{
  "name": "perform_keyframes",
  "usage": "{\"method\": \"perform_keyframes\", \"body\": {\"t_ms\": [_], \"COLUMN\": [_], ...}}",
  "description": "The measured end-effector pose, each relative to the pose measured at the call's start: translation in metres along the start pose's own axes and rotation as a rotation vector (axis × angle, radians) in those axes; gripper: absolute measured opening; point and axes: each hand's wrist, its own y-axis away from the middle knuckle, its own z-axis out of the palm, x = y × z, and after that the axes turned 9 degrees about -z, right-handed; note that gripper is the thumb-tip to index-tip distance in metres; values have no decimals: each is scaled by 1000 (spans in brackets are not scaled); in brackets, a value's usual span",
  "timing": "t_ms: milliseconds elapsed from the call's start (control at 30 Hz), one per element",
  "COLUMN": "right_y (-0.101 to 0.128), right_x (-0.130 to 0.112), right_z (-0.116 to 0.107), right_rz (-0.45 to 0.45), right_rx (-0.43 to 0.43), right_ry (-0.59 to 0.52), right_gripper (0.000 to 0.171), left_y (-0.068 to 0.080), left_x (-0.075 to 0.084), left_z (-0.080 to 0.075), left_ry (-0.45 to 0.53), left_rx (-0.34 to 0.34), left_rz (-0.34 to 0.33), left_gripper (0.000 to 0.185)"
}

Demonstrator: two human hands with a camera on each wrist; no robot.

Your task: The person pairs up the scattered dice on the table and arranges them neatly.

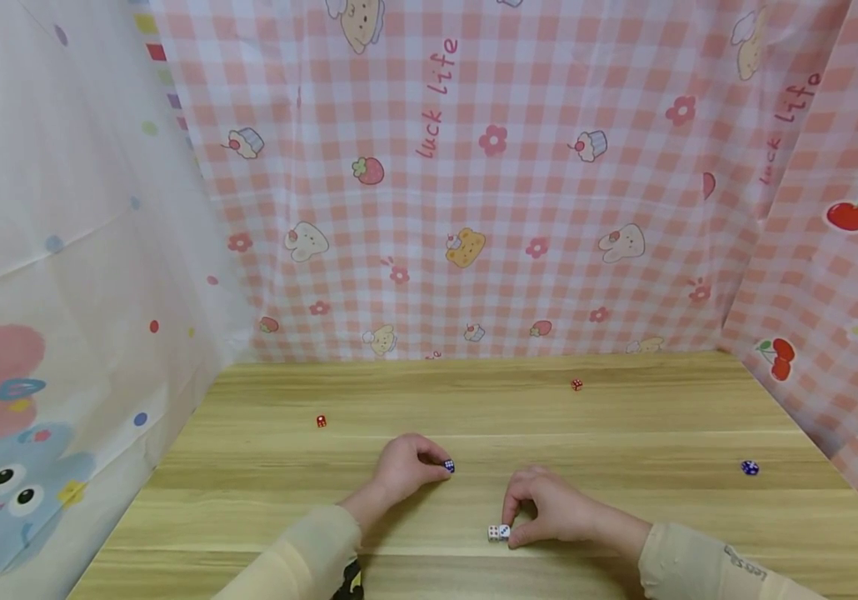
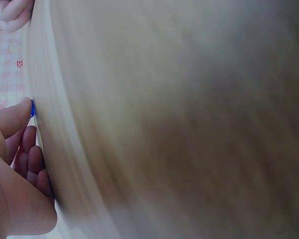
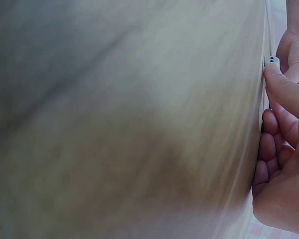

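Observation:
On the wooden table (image 1: 624, 417) my left hand (image 1: 404, 468) pinches a blue die (image 1: 448, 466) between thumb and fingers; a sliver of that blue die (image 2: 32, 108) shows by the thumb in the left wrist view. My right hand (image 1: 549, 505) pinches a white die (image 1: 505, 532), which sits right beside a second white die (image 1: 493, 533). The right wrist view shows the white die (image 3: 272, 60) at the tip of my thumb, with the blurred tabletop (image 3: 139, 124) filling most of the picture.
Two red dice lie farther back, one (image 1: 321, 421) at the left and one (image 1: 576, 384) at the right. Another blue die (image 1: 750, 467) rests near the right edge. Pink checked cloth (image 1: 474, 183) and a white cartoon sheet (image 1: 39, 292) wall in the table.

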Motion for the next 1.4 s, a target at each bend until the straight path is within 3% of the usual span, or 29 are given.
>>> {"method": "perform_keyframes", "body": {"t_ms": [200, 467, 1000, 1400], "right_y": [0, 0, 0, 0], "right_x": [0, 1, 1, 1], "right_z": [0, 0, 0, -1], "right_rz": [-5, -35, -26, 2], "right_rx": [-2, 8, -1, -9], "right_ry": [1, 4, 0, -31], "right_gripper": [21, 20, 21, 21], "left_y": [1, 4, 11, 11], "left_x": [3, 10, 26, 28], "left_z": [4, 10, 25, 31], "left_ry": [-5, 6, 20, 7], "left_rx": [-7, -21, -55, -62], "left_rz": [-10, 39, 75, 97], "left_gripper": [10, 11, 15, 16]}}
